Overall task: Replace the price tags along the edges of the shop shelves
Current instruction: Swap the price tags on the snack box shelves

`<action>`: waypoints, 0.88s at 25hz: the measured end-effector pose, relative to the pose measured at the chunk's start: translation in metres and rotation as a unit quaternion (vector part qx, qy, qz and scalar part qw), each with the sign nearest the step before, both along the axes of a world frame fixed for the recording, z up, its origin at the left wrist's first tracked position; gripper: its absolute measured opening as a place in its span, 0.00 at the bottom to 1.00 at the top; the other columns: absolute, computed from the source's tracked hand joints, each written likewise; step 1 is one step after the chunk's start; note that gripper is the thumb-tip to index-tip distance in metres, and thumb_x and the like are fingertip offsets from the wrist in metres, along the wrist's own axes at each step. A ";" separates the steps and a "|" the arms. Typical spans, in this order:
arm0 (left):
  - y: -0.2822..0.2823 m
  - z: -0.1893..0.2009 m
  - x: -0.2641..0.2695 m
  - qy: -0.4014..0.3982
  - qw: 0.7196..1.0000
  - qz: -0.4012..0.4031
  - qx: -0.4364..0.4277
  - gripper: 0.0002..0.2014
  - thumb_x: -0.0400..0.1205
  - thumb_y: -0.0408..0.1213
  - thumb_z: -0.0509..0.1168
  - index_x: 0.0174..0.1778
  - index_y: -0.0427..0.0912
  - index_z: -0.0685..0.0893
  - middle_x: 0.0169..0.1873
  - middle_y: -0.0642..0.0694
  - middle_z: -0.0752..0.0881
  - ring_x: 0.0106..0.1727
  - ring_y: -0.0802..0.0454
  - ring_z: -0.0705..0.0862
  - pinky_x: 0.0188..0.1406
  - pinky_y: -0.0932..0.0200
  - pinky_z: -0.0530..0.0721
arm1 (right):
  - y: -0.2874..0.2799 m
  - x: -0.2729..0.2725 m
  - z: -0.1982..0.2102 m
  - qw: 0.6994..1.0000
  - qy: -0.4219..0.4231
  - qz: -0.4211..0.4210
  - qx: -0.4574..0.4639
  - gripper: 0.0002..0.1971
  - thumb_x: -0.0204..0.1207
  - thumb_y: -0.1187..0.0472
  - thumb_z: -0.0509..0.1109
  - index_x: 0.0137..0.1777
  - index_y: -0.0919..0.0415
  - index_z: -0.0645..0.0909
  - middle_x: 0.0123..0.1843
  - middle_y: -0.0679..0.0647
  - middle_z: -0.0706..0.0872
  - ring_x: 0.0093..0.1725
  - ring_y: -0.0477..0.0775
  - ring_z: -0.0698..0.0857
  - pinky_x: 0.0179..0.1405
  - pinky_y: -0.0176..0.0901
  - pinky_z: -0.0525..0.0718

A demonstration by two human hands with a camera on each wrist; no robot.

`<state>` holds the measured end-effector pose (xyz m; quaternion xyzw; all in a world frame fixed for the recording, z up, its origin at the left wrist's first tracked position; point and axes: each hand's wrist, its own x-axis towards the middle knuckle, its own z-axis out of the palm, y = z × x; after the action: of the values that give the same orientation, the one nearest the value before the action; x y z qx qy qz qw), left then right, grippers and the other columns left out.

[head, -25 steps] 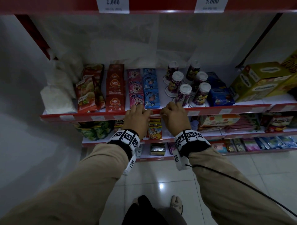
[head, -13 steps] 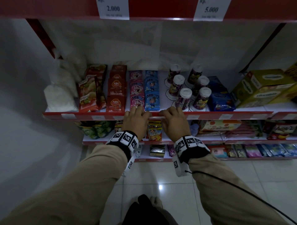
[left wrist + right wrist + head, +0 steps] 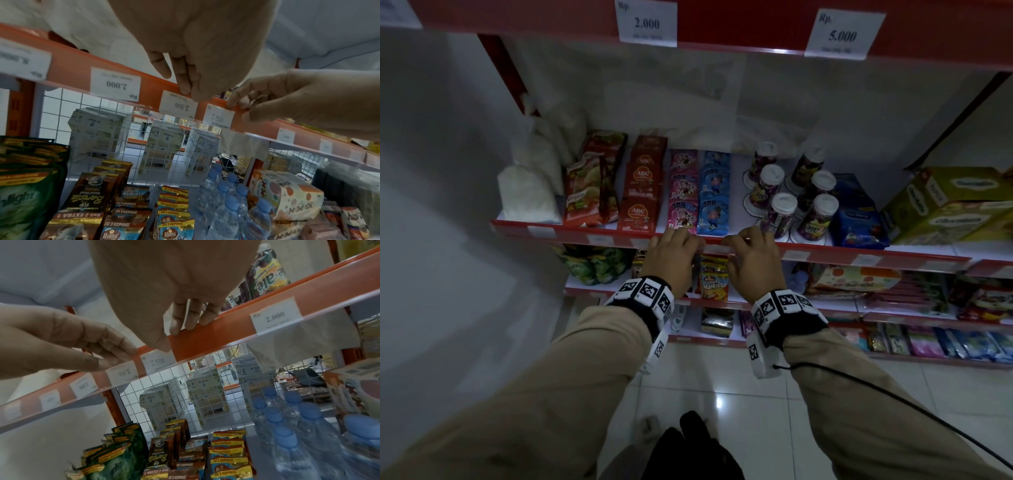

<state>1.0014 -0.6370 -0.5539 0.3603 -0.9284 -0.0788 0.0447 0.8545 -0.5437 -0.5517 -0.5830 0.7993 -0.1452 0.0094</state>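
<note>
step: seating/adjusting a tag in the mid shelf's price rail [image 3: 825,253], by my read
task thing: 1.500 tag [image 3: 159,361], paper slip behind the rail's clear strip, below the blue sachets [image 3: 713,214]
neighbour tag [image 3: 178,104]: also 1.500, just left of it, small gap of bare rail between
left grip [image 3: 671,253]: fingers curled over the rail top, thumb on the front; clamped on the price rail at the neighbour tag's top edge
right grip [image 3: 751,260]: fingers hooked over the rail top, thumb tip on the 1.500 tag's upper right corner; pinching the tag there
key relation: tag sits between the 2 hands, long axis L-R along the rail. Right grip is on it, left grip just beside. So any slide goes sideways along the rail, any pull-out up & toward the person; right hand is the one to do it, left steadies
cannot tell: whether the tag is fully home in the channel, thumb hides that corner
vs 0.5 s ago: both hands at the same spot on the rail, spacing approx unchanged; no tag visibly shifted. Head view has tipped, so the upper shelf's 2.000 tag [image 3: 646,23] & 5.000 tag [image 3: 840,34] show more fully
risk: thin paper, could crease or tear at the pinched corner
</note>
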 end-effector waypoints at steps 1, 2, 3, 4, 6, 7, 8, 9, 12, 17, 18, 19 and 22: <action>-0.001 0.002 0.002 -0.001 1.000 -0.004 0.004 0.28 0.72 0.29 0.65 0.68 0.52 0.75 0.64 0.49 0.75 0.67 0.46 0.69 0.61 0.49 0.66 | -0.001 0.003 0.001 1.000 -0.001 -0.003 0.008 0.20 0.67 0.65 0.69 0.61 0.58 0.81 0.59 0.62 0.78 0.55 0.66 0.74 0.53 0.53 0.73; -0.002 0.003 0.005 -0.005 1.000 -0.009 0.004 0.28 0.72 0.30 0.65 0.69 0.52 0.74 0.65 0.49 0.75 0.68 0.46 0.70 0.60 0.49 0.65 | -0.003 0.006 0.002 1.000 -0.003 -0.004 0.016 0.21 0.67 0.65 0.69 0.62 0.58 0.81 0.60 0.61 0.77 0.57 0.66 0.74 0.55 0.53 0.73; -0.003 0.004 0.009 -0.013 1.000 -0.015 -0.002 0.29 0.72 0.30 0.66 0.70 0.52 0.74 0.66 0.49 0.75 0.68 0.46 0.70 0.60 0.49 0.65 | -0.006 0.010 0.003 1.000 -0.006 -0.002 0.022 0.21 0.68 0.64 0.68 0.63 0.57 0.80 0.62 0.61 0.77 0.58 0.66 0.73 0.56 0.54 0.72; -0.005 0.005 0.014 -0.024 0.999 -0.022 -0.012 0.30 0.72 0.31 0.66 0.71 0.52 0.73 0.66 0.50 0.75 0.68 0.46 0.70 0.60 0.50 0.64 | -0.008 0.014 0.004 1.000 -0.008 0.001 0.026 0.21 0.68 0.63 0.69 0.63 0.57 0.80 0.63 0.61 0.76 0.60 0.66 0.73 0.56 0.54 0.72; -0.011 0.006 0.025 -0.046 0.998 -0.038 -0.035 0.31 0.71 0.33 0.67 0.72 0.52 0.71 0.68 0.51 0.74 0.69 0.47 0.70 0.61 0.51 0.64 | -0.014 0.023 0.006 0.999 -0.003 0.005 0.032 0.21 0.69 0.63 0.68 0.64 0.56 0.79 0.64 0.60 0.75 0.62 0.65 0.72 0.57 0.53 0.71; -0.015 0.006 0.030 -0.050 0.997 -0.041 -0.045 0.31 0.72 0.33 0.66 0.73 0.52 0.71 0.69 0.51 0.74 0.69 0.48 0.70 0.61 0.51 0.63 | -0.017 0.027 0.006 0.999 0.001 0.005 0.036 0.21 0.69 0.62 0.68 0.65 0.55 0.79 0.65 0.59 0.75 0.62 0.64 0.71 0.57 0.52 0.70; -0.019 0.006 0.036 -0.052 0.996 -0.042 -0.051 0.31 0.72 0.33 0.65 0.73 0.51 0.71 0.69 0.51 0.74 0.69 0.48 0.71 0.61 0.51 0.63 | -0.021 0.033 0.006 0.999 0.003 0.003 0.037 0.21 0.70 0.62 0.67 0.65 0.55 0.79 0.66 0.59 0.75 0.63 0.64 0.71 0.57 0.52 0.70; -0.022 0.006 0.041 -0.052 0.996 -0.041 -0.054 0.30 0.72 0.32 0.64 0.73 0.51 0.71 0.69 0.50 0.75 0.69 0.48 0.71 0.62 0.51 0.64 | -0.023 0.038 0.005 0.999 0.004 0.002 0.037 0.21 0.70 0.62 0.67 0.65 0.55 0.79 0.66 0.59 0.75 0.63 0.64 0.70 0.57 0.52 0.69; -0.030 0.006 0.053 -0.063 0.995 -0.047 -0.054 0.31 0.72 0.32 0.64 0.74 0.50 0.69 0.68 0.49 0.74 0.68 0.46 0.70 0.63 0.49 0.66 | -0.029 0.053 0.001 0.999 0.012 -0.007 0.036 0.20 0.70 0.61 0.68 0.64 0.58 0.79 0.65 0.57 0.77 0.64 0.63 0.70 0.58 0.52 0.70; -0.032 0.002 0.054 -0.072 0.995 -0.062 -0.042 0.35 0.72 0.34 0.66 0.77 0.49 0.66 0.68 0.46 0.69 0.67 0.44 0.66 0.59 0.49 0.66 | -0.035 0.064 0.000 1.000 -0.004 0.005 -0.014 0.17 0.67 0.67 0.70 0.57 0.66 0.82 0.57 0.63 0.83 0.58 0.67 0.77 0.55 0.55 0.75; -0.033 0.001 0.054 -0.071 0.995 -0.061 -0.040 0.35 0.72 0.34 0.67 0.76 0.49 0.66 0.67 0.46 0.69 0.66 0.44 0.66 0.57 0.50 0.66 | -0.036 0.067 -0.001 0.999 -0.006 0.022 -0.041 0.16 0.64 0.70 0.71 0.53 0.68 0.83 0.53 0.65 0.85 0.54 0.68 0.80 0.52 0.55 0.78; -0.034 0.002 0.053 -0.070 0.995 -0.062 -0.040 0.35 0.71 0.33 0.67 0.75 0.49 0.67 0.66 0.46 0.69 0.65 0.43 0.66 0.57 0.50 0.67 | -0.037 0.069 -0.001 0.998 -0.002 0.033 -0.062 0.16 0.61 0.72 0.72 0.51 0.69 0.83 0.49 0.66 0.86 0.51 0.69 0.81 0.49 0.55 0.80; -0.035 0.001 0.055 -0.071 0.994 -0.073 -0.040 0.34 0.71 0.33 0.69 0.74 0.49 0.67 0.66 0.46 0.69 0.65 0.43 0.66 0.58 0.49 0.67 | -0.041 0.075 -0.006 0.998 -0.001 0.026 -0.058 0.15 0.60 0.72 0.73 0.49 0.70 0.82 0.47 0.66 0.86 0.51 0.68 0.81 0.45 0.55 0.83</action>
<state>1.0564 -0.6716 -0.5533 0.2943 -0.9554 -0.0185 -0.0126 0.9292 -0.5846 -0.5573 -0.6031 0.7740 -0.1917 -0.0202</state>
